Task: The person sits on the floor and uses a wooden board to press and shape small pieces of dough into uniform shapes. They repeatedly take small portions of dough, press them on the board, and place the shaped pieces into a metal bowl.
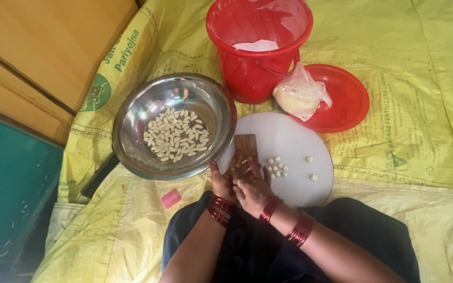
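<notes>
Nearest you is your dark-clothed lap, and just beyond it your two hands meet at the near-left edge of the round white plastic board [289, 141], the landmark for everything else. Your left hand [223, 181], with red bangles at the wrist, cups the lower end of a small brown ridged wooden paddle [246, 148], which lies tilted on the board's left edge. Your right hand [251, 189], also bangled, lies over the left with its fingers curled and pressed down on the paddle; whether it pinches a dough piece underneath is hidden.

Just right of your hands, a cluster of small pale dough balls [277, 167] sits on the board, with two more farther right. Left of the board, touching its edge, is a wide shiny steel bowl [132, 126] holding many pale shaped dough pieces [176, 135]. Beyond the board stands a red plastic bucket [247, 73], and beside that a red plastic lid [348, 99] carrying a clear plastic bag of pale dough [299, 94]. Everything rests on a yellow woven sack sheet [420, 78].
</notes>
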